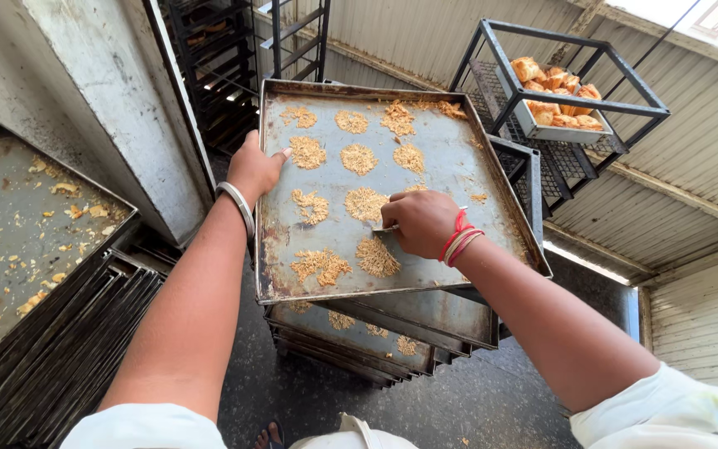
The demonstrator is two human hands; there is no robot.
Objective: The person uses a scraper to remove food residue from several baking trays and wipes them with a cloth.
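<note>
While my left hand (253, 170) grips the left rim of the top baking tray (450, 170), fingers curled over its edge, my right hand (421, 223) is closed around a thin metal scraper (386, 228) pressed on the tray's middle. Crumb patches (359, 158) dot this tray, which tilts atop a stack of trays (376, 341). Another crumb-strewn tray (18, 216) leans at left. Pastries (554, 96) fill a pan (533, 126) inside a wire rack (571, 104).

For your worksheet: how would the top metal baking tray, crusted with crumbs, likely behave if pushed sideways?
The top tray looks stiff, thin metal, so it probably slides rather than bends. It sits askew on the stacked trays, steadied by the left hand, so it may tip.
</note>
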